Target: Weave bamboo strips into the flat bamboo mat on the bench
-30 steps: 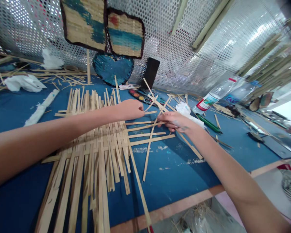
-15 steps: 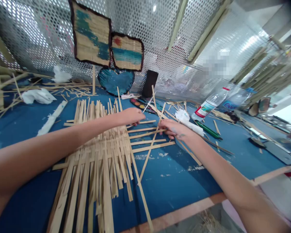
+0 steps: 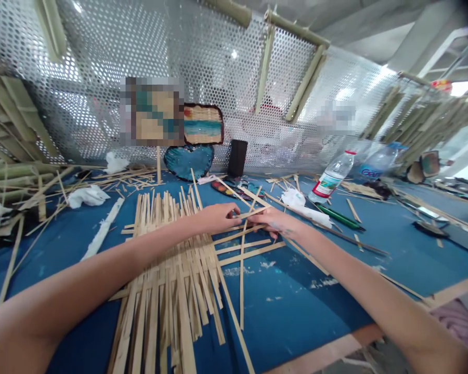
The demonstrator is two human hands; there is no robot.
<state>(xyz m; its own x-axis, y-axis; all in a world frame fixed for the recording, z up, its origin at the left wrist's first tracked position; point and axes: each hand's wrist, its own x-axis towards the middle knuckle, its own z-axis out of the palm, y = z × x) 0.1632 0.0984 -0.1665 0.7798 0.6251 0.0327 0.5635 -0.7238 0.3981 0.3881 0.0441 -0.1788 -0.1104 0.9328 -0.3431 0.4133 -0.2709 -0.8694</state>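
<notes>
Hands: left hand (image 3: 217,218) pinches bamboo strip (image 3: 245,213); right hand (image 3: 275,222) grips it too.

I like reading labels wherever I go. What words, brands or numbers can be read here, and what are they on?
"Ga...": blue letters on the lying clear bottle; the rest is cut off.
Label of the red-capped bottle: print too small to read.
Two blurred patches on the mesh wall: unreadable.
Nothing else carries writing.

Left hand (image 3: 218,218) and right hand (image 3: 275,222) now closer together, fingertips nearly meeting over one thin strip (image 3: 249,212).
</notes>
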